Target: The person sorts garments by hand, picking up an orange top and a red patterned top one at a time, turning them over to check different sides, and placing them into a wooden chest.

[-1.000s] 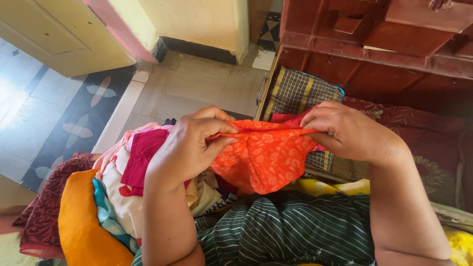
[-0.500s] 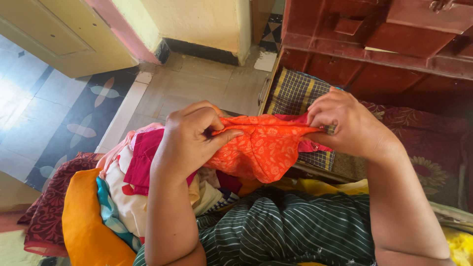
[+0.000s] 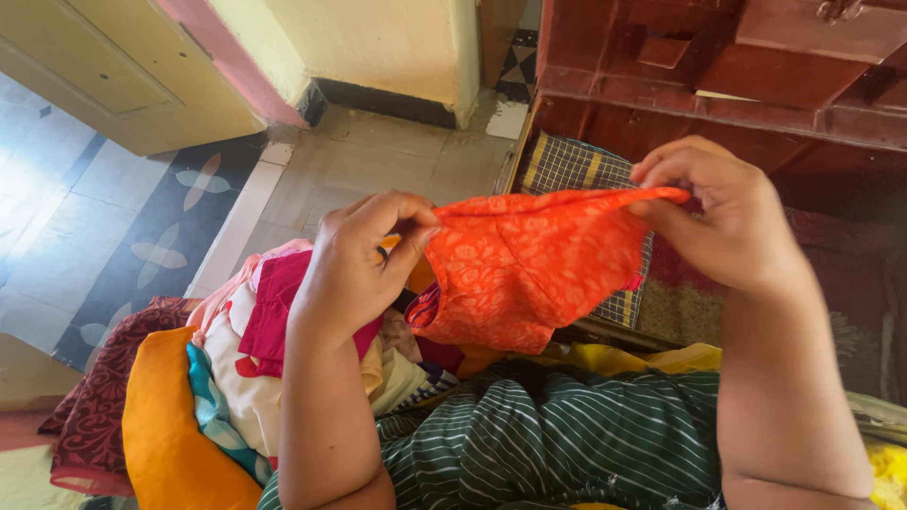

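Stretching between the two hands, an orange patterned garment (image 3: 529, 264) hangs in the air above the person's lap, its top edge pulled nearly straight and the rest drooping below in soft folds. The left hand (image 3: 364, 269) pinches the left end of that edge between thumb and fingers (image 3: 408, 210), the knuckles turned toward the camera. The right hand (image 3: 732, 222) grasps the right end, its thumb and curled fingers closed on the cloth at a slightly higher level, so the edge rises a little toward the right. A sliver of dark pink lining shows at the garment's lower left corner.

Below the hands, a dark green cloth with thin white stripes (image 3: 557, 444) lies across the lap. To the left sits a pile of clothes (image 3: 236, 378): a magenta piece on top, cream and teal fabric under it, a broad orange-yellow cloth at the near edge and a maroon printed one at the far left. Behind the orange garment, a checked cloth (image 3: 572, 170) in dark and yellow rests beside a reddish-brown wooden cabinet (image 3: 718, 66), partly hidden by the garment. The tiled floor (image 3: 378, 170) runs past the pile toward a pale yellow wall (image 3: 378, 42).
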